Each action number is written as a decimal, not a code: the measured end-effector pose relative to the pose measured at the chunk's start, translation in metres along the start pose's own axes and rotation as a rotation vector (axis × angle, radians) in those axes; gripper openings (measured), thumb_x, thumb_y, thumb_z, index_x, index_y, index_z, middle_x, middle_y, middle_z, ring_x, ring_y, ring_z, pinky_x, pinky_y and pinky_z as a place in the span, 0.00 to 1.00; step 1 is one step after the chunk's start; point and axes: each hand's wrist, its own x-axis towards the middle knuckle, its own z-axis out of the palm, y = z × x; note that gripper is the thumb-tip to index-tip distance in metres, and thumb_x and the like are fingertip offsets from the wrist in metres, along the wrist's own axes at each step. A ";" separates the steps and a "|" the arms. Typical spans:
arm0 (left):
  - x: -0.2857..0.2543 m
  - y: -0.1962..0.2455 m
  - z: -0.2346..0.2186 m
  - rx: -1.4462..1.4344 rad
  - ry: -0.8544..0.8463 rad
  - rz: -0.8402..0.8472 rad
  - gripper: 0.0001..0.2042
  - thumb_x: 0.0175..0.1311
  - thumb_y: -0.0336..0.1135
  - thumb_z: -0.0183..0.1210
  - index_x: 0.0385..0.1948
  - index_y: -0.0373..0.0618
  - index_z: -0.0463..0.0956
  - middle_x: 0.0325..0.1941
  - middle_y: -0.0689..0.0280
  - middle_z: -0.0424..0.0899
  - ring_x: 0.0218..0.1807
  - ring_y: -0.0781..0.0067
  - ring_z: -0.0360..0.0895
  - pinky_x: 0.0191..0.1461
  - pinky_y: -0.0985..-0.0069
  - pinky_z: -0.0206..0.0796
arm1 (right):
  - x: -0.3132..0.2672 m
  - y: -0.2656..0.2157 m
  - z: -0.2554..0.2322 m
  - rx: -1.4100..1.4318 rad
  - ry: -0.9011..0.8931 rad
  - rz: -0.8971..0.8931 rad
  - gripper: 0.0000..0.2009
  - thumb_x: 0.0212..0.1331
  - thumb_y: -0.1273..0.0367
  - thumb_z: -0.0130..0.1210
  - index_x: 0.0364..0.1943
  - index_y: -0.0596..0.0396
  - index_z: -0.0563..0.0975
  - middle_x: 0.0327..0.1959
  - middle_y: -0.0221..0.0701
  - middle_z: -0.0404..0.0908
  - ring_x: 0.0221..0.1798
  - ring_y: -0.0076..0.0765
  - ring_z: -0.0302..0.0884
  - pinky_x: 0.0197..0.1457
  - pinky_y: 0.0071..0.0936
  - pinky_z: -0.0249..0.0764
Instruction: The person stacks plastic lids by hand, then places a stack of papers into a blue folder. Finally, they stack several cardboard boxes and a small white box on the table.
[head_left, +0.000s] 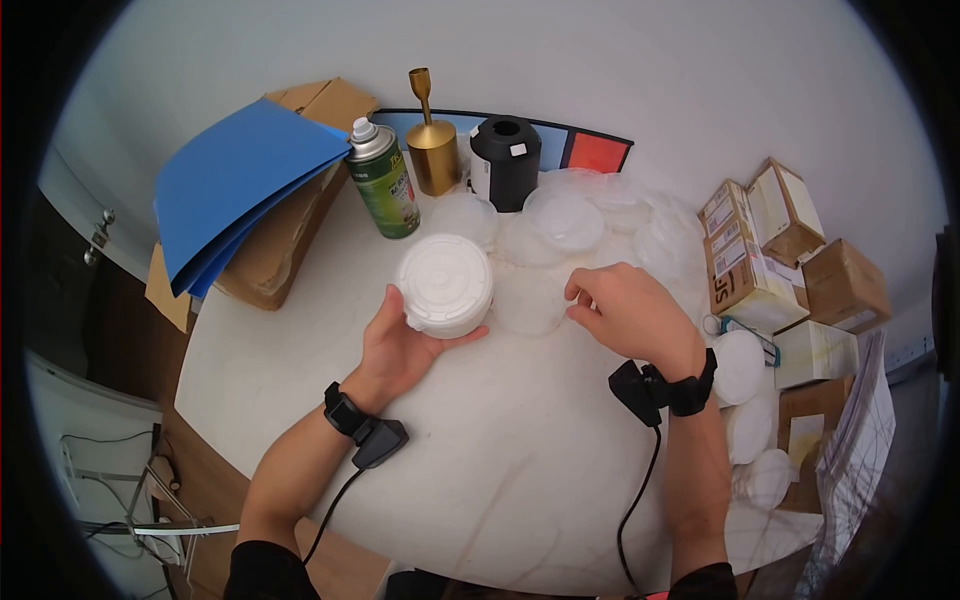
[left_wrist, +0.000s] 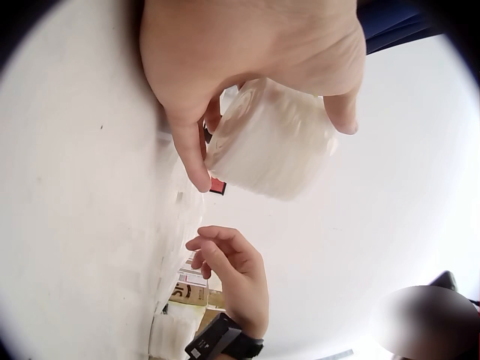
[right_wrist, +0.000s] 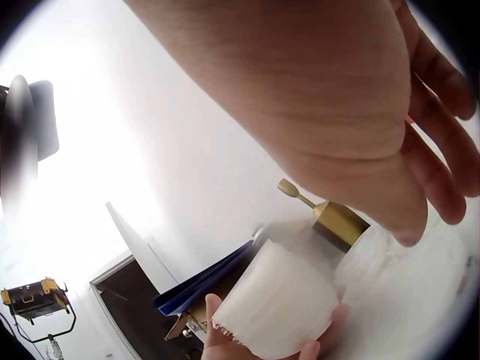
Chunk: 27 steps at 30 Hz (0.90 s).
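A round white plastic tub point(head_left: 446, 285) with a ridged lid is held up in my left hand point(head_left: 398, 352). The thumb lies along one side of it and fingers curve round the other. In the left wrist view the tub's pale translucent side point(left_wrist: 277, 142) shows between thumb and fingers. My right hand point(head_left: 640, 312) hovers to the right of the tub, fingers loosely bent and holding nothing. Close to its fingertips lies a clear round plastic lid point(head_left: 528, 306) on the white table. Apart from the tub, the right hand appears loosely curled in the left wrist view.
Several translucent round plastic pieces point(head_left: 565, 222) lie behind the hands. A green spray can point(head_left: 385, 185), a gold candle holder point(head_left: 433, 155) and a black cylinder point(head_left: 506, 165) stand at the back. Blue folders point(head_left: 245, 180) rest on cardboard at left; boxes point(head_left: 750, 280) sit at right.
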 end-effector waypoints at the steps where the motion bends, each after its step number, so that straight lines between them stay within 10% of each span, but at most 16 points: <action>1: 0.000 -0.001 -0.001 -0.006 -0.002 0.002 0.46 0.71 0.75 0.41 0.81 0.49 0.47 0.82 0.52 0.59 0.80 0.38 0.58 0.79 0.42 0.59 | 0.002 0.003 0.008 -0.107 0.098 0.045 0.09 0.60 0.68 0.64 0.36 0.60 0.81 0.33 0.45 0.86 0.36 0.55 0.85 0.40 0.43 0.80; 14: 0.001 -0.001 -0.001 -0.005 -0.029 -0.001 0.44 0.71 0.65 0.55 0.80 0.51 0.48 0.82 0.60 0.60 0.81 0.55 0.59 0.82 0.40 0.51 | 0.021 0.011 0.034 0.003 0.186 0.281 0.08 0.64 0.68 0.59 0.37 0.61 0.80 0.37 0.47 0.87 0.40 0.59 0.85 0.44 0.52 0.79; 19: 0.002 -0.002 -0.002 0.087 -0.057 -0.036 0.53 0.61 0.70 0.63 0.82 0.56 0.43 0.83 0.64 0.55 0.83 0.58 0.56 0.82 0.44 0.52 | 0.013 -0.002 -0.018 0.344 0.641 0.177 0.07 0.69 0.70 0.57 0.37 0.61 0.76 0.30 0.38 0.86 0.30 0.37 0.82 0.36 0.34 0.76; 27: 0.000 -0.002 0.006 0.163 -0.132 -0.090 0.63 0.48 0.77 0.66 0.82 0.61 0.39 0.84 0.68 0.50 0.84 0.62 0.51 0.80 0.52 0.56 | 0.010 -0.064 0.008 0.514 0.435 -0.054 0.05 0.68 0.73 0.58 0.38 0.60 0.75 0.26 0.34 0.82 0.23 0.31 0.77 0.29 0.28 0.70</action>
